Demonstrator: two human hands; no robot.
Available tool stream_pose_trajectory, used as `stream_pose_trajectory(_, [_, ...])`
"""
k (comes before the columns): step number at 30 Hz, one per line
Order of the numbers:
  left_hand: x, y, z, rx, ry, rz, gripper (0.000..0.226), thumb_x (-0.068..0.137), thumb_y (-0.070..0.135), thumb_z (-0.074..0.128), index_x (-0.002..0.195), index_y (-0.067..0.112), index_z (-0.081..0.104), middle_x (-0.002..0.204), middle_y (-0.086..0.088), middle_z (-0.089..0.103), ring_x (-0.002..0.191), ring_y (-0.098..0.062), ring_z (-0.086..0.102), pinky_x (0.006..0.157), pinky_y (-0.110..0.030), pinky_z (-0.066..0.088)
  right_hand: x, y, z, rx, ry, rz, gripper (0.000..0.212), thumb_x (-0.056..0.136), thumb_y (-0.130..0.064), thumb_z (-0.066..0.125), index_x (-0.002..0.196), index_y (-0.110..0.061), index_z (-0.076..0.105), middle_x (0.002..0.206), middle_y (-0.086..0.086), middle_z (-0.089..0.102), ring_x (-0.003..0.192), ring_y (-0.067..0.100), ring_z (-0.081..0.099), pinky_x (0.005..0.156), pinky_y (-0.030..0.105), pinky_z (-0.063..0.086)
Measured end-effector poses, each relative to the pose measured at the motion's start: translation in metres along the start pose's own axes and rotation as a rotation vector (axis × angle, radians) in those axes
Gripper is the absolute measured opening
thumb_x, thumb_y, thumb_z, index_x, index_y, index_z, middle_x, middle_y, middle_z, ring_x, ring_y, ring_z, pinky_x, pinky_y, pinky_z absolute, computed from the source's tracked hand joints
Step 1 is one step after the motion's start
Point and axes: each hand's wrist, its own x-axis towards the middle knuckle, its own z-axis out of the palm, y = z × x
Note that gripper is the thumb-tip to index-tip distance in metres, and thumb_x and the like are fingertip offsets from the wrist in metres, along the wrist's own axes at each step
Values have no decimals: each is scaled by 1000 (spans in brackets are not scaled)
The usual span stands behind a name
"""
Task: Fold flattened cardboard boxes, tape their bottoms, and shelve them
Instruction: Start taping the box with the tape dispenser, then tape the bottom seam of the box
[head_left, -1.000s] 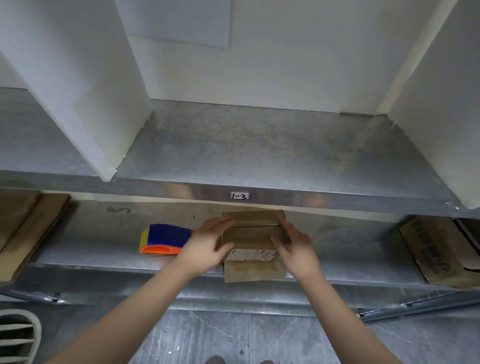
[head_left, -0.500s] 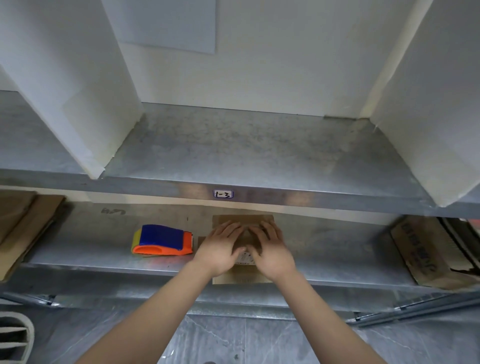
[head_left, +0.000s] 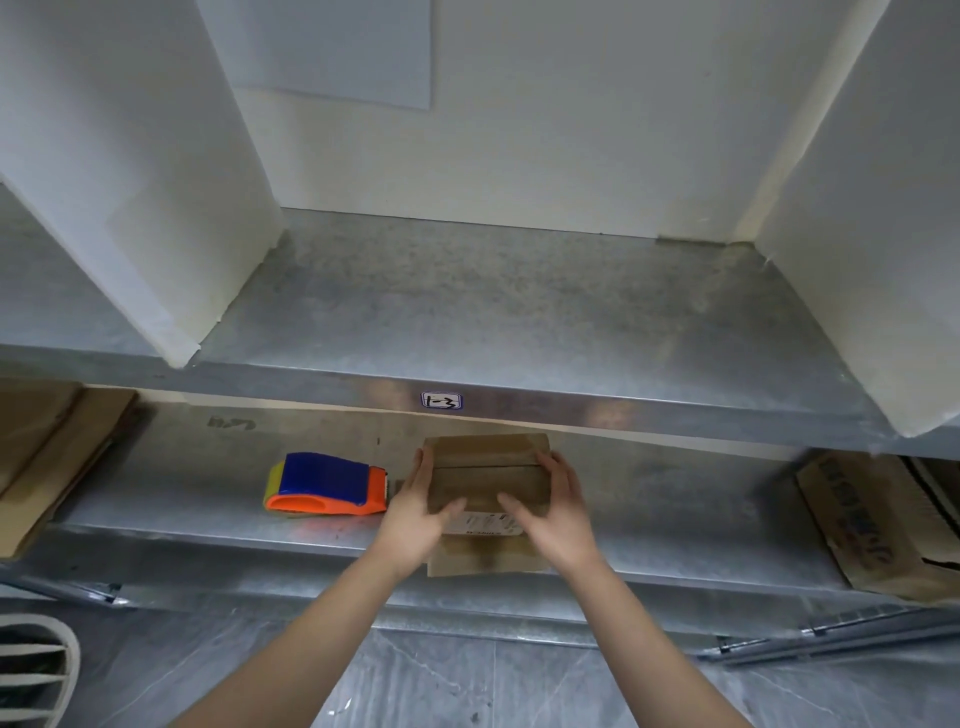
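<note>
Box (head_left: 488, 478) on the lower shelf (head_left: 675, 499), at the front, with the near flap reaching past the edge. Gripped from both sides: left hand (head_left: 415, 512) curled round the left wall, right hand (head_left: 558, 512) round the right wall, both thumbs laid on top near the white sticker (head_left: 485, 522).

Probably squaring the body and closing the bottom flaps before taping. To do it well: press the flaps flat and level, with the seam closed and no gap; hold the walls upright; do not crush the corners. After that, hold with one hand only and reach for the tape dispenser (head_left: 327, 486), lying just beside the left hand.

Shelf of dull grey metal, smooth, therefore maybe slippery for a light box; press down a little against sliding. Above, upper shelf (head_left: 519, 312) with label "1-3" (head_left: 441, 400), between white dividers (head_left: 156, 182). Flat cardboard (head_left: 47, 457) at the far left of the lower shelf, more at the far right. Grey stone floor (head_left: 441, 680) below.
</note>
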Motion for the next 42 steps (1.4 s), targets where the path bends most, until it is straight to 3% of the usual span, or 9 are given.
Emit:
stream_pose_trajectory(2, [-4, -3, 3, -78, -18, 29, 86, 89, 44, 63, 154, 33, 7, 156, 13, 13, 140, -7, 24, 116, -29, 25, 5, 2, 4, -39, 26, -7, 111, 56, -84, 54, 144, -19, 34, 152, 1, 30, 138, 19, 32, 111, 30, 31])
stream_pose_trajectory(8, [7, -3, -11, -39, 168, 90, 21, 93, 24, 61, 109, 37, 61, 129, 5, 46, 122, -13, 47, 91, -8, 32, 20, 17, -22, -52, -93, -126, 60, 83, -43, 73, 137, -36, 46, 153, -6, 27, 139, 17, 33, 105, 23, 31])
stream_pose_trajectory(16, [11, -9, -22, 66, -209, 85, 71, 78, 56, 69, 138, 49, 33, 143, 16, 16, 132, -8, 26, 106, -22, 29, 23, 4, -16, -312, -177, -133, 42, 102, -40, 39, 141, -54, 33, 161, -11, -6, 147, 21, -1, 116, 40, 28])
stream_pose_trajectory(22, [-20, -19, 7, 186, 120, 183, 82, 68, 45, 82, 136, 46, 36, 134, 1, 33, 126, -16, 38, 109, -30, 33, -6, -8, 5, -308, 213, -214, 40, 92, -16, 51, 130, -27, 56, 143, 8, 38, 128, 35, 38, 91, 42, 51])
stream_pose_trajectory(25, [-34, -13, 30, 147, 254, 149, 77, 69, 39, 83, 133, 31, 41, 132, 1, 30, 126, -17, 35, 107, -32, 33, -27, -5, 16, -192, 137, -200, 45, 90, -43, 50, 130, -24, 56, 137, 6, 42, 124, 27, 41, 107, 36, 37])
stream_pose_trajectory(29, [-37, -18, 32, 219, 186, 204, 66, 80, 35, 74, 136, 30, 38, 143, 3, 25, 131, -22, 37, 110, -39, 37, -32, 3, 14, -62, -84, -191, 65, 89, -47, 60, 145, -25, 38, 147, 1, 37, 136, 16, 38, 108, 17, 25])
stream_pose_trajectory(33, [-26, -11, 14, 360, 114, 188, 64, 88, 41, 64, 143, 34, 33, 149, 3, 26, 113, -24, 56, 101, -32, 45, -14, -4, 7, -161, -192, -181, 83, 84, -59, 61, 151, -23, 29, 154, 2, 30, 140, 19, 34, 110, 22, 27])
stream_pose_trajectory(36, [-22, -8, 5, 553, 72, 187, 72, 88, 51, 59, 148, 38, 23, 155, 2, 21, 138, -25, 32, 113, -39, 27, -7, -10, 6, -273, -189, -183, 105, 68, -92, 32, 150, -27, 27, 154, 1, 32, 137, 23, 37, 109, 34, 38])
stream_pose_trajectory(42, [-38, -11, -39, 779, 73, 308, 65, 92, 55, 46, 148, 29, 27, 154, 3, 30, 145, -20, 20, 118, -35, 9, -33, -27, -1, -601, 48, -334, 57, 90, -61, 35, 139, -34, 43, 141, -3, 47, 129, 23, 43, 94, 40, 49])
